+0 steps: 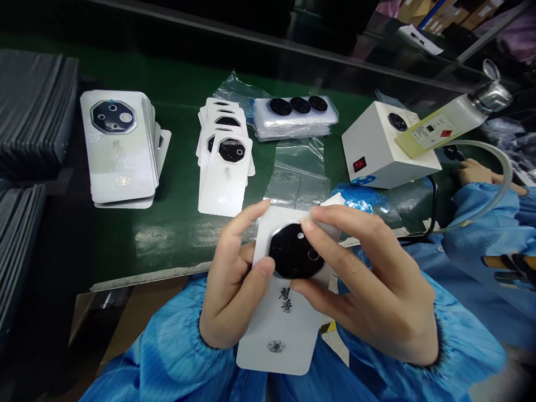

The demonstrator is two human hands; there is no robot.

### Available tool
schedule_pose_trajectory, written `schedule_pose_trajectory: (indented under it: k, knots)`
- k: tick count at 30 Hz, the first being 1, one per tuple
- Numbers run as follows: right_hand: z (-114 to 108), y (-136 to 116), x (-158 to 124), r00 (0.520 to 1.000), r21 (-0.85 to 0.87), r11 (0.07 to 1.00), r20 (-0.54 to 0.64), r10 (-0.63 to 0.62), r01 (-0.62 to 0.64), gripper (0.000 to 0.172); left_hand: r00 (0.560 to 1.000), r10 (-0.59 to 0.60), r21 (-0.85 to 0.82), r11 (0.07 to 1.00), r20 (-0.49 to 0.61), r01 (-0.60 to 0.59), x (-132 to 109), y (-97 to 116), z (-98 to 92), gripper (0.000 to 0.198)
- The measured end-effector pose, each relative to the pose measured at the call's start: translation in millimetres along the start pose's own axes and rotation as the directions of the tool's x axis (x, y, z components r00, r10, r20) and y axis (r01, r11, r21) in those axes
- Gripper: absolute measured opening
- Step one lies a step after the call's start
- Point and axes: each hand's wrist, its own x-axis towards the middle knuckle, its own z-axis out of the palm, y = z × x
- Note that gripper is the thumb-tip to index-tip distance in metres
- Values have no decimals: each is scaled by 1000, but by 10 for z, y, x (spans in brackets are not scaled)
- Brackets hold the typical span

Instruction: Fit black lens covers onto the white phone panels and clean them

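A white phone back cover (277, 349) with dark characters and a round emblem is held up in front of me, tilted. On its upper part sits a black octagonal camera lens cover (288, 254). My left hand (237, 279) grips the back cover's left edge, its thumb touching the lens cover's rim. My right hand (368, 273) is closed about the right side, index finger on the lens cover's upper edge and thumb by its lower edge. Beyond my hands lie a fanned pile of white back covers (224, 187) and a clear plastic bag (295, 170).
A stack of white back covers (121, 151) stands left, near racks of grey trays (37, 106). Black lens pieces (300, 105) rest on a clear plastic stack (293, 125). A white box (377, 148) with a red switch and a bottle (448, 125) are right. Another person's hand (475, 172) shows far right.
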Motion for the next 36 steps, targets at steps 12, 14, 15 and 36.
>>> schedule_pose_trajectory:
  k: [12,14,15,36]
  knots:
    - [1,-18,33,999,-44,998,13,34,-33,37,996,-90,-34,995,-12,90,59,-1,-41,47]
    - [4,-17,38,999,-49,998,14,38,-37,37,996,-87,-33,996,-18,87,60,3,-29,46]
    - [6,-14,38,999,-49,998,13,38,-37,37,997,-80,-25,997,-24,79,58,6,-21,45]
    - [7,-17,2,998,-26,998,21,57,-57,39,991,-128,-66,990,-42,125,42,58,27,54]
